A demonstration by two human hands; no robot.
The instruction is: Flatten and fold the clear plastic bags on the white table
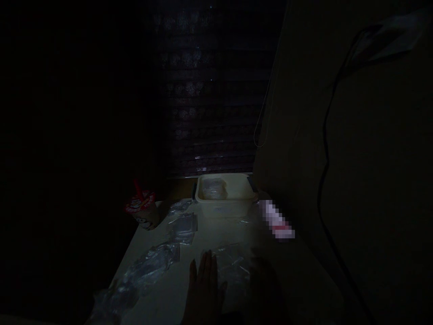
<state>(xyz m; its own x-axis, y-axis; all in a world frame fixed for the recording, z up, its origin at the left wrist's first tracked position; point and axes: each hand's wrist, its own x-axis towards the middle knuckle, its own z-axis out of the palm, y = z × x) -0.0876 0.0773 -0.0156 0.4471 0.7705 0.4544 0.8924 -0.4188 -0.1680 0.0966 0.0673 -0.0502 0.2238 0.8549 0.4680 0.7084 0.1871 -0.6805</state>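
The view is very dark. My left hand [204, 289] lies flat on the pale table, fingers stretched out, at the left edge of a clear plastic bag [235, 271]. On the bag's right side, my right hand [267, 280] shows only as a dark shape, its fingers lost in shadow. To the left, several more clear plastic bags [149, 266] lie in a loose row along the table. One flat clear bag [184, 225] rests further back in that row.
A cream plastic basin [225, 208] with clear wrapped material [214, 188] inside stands at the back. At the left edge is a lidded cup [147, 219] with a red straw. A blurred-out pinkish item [275, 221] lies right. A black cable [325, 149] hangs along the right wall.
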